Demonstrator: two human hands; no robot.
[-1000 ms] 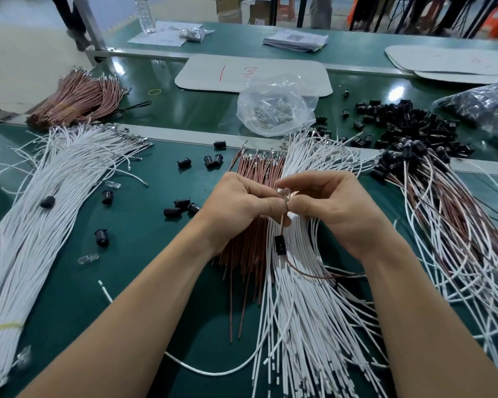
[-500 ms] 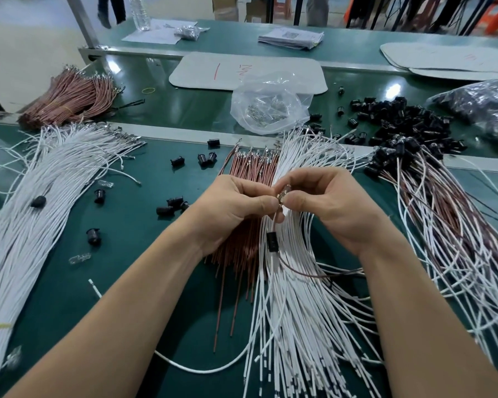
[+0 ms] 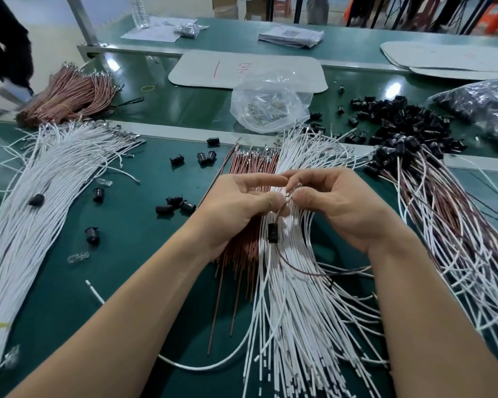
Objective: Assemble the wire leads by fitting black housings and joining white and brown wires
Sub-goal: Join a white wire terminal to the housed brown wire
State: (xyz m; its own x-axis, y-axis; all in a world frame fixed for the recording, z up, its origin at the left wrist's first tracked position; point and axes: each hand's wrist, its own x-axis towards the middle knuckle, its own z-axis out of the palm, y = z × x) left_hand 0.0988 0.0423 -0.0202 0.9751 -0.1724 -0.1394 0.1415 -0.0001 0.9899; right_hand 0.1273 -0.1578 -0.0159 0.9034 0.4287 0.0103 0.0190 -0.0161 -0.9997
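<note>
Head view: pinch tightens at the wire ends, housing not yet seated

- Change: compared with 1 second ago, the left hand has straightened its index finger out toward the right fingertips. Its thumb still presses in from below. The right hand keeps the same curled pinch. Both hands hold the wire ends, a small glinting bit between the 2 thumbs.
- The black housing hangs at much the same spot under the pinch, threaded on the lead just below the left thumb.
- Reading: the joint at the tips looks to be still in work, and sliding the housing up over it is likely next.
- Materials: the housing is a short, matte, dark barrel. The brown wire is thin and limp, and loops away toward the right wrist.
- The white wires lie beneath in a fanned bundle, smooth-jacketed, with stripped ends nearest the camera.
- The brown bundle lies beside them, with bright metal terminals at its far tips.
- Loose housings are heaped at far right. Finished leads trail from that heap.
- The green mat has a dull sheen.
</note>
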